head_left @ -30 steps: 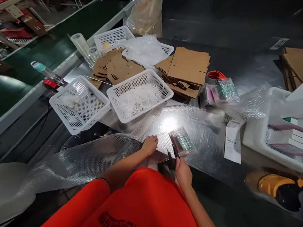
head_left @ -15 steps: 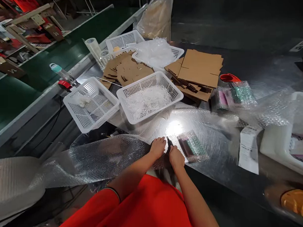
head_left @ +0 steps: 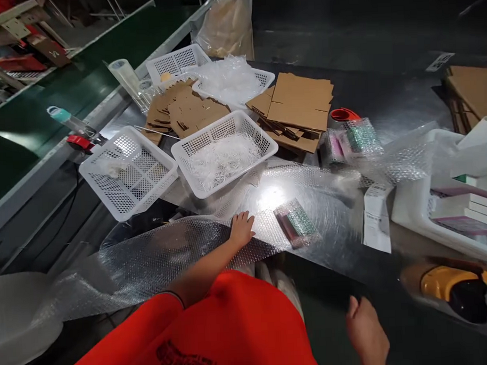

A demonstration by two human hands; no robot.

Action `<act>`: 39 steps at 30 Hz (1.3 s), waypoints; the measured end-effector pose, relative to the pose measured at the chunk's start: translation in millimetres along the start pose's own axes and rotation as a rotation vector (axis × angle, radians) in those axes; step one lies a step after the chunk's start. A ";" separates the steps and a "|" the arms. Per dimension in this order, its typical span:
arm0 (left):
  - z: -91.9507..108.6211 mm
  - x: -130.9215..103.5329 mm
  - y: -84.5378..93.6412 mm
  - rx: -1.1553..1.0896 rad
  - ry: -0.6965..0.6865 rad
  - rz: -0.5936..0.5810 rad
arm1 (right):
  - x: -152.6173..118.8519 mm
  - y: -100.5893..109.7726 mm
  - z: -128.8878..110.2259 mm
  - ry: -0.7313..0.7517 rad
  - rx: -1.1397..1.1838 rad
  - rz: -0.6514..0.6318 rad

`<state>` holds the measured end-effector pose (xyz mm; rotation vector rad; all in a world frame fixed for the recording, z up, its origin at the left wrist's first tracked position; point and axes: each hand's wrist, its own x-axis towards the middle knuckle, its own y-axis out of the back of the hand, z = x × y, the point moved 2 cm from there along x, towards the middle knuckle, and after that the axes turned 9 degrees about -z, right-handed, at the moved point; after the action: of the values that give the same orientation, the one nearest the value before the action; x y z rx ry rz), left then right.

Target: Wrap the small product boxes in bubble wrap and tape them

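My left hand lies with its fingers spread on a long sheet of bubble wrap that stretches across the metal table. Just right of it, a small pink-and-green pack in bubble wrap rests on the sheet's end. My right hand is low on the right, away from the table top, with its fingers curled in. Against the dark background I cannot make out what it holds, if anything.
White baskets stand ahead, one with shredded filler. Behind are flat cardboard boxes. To the right are more wrapped packs, a paper slip, a white bin and a yellow-black tool.
My right hand has left the bubble wrap beside my left hand and moved down to the right; the black tool it held no longer shows clearly. My left hand has flattened. The view has shifted right.
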<state>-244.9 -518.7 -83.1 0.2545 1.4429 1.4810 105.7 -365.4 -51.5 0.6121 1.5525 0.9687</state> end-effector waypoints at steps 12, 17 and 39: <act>-22.7 -2.9 40.2 -0.053 0.114 -0.192 | 63.3 62.5 -159.3 0.572 0.073 0.229; -25.4 -15.0 48.1 -0.110 0.111 -0.262 | 68.5 61.8 -192.0 0.682 -0.033 0.008; 108.5 25.1 26.8 -0.355 0.662 0.024 | 86.6 93.6 -182.0 0.800 -0.075 -0.241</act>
<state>-190.4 -425.8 -44.0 -0.4826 1.6343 1.9088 -100.9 -291.1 -17.3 -0.0530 2.2084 1.1436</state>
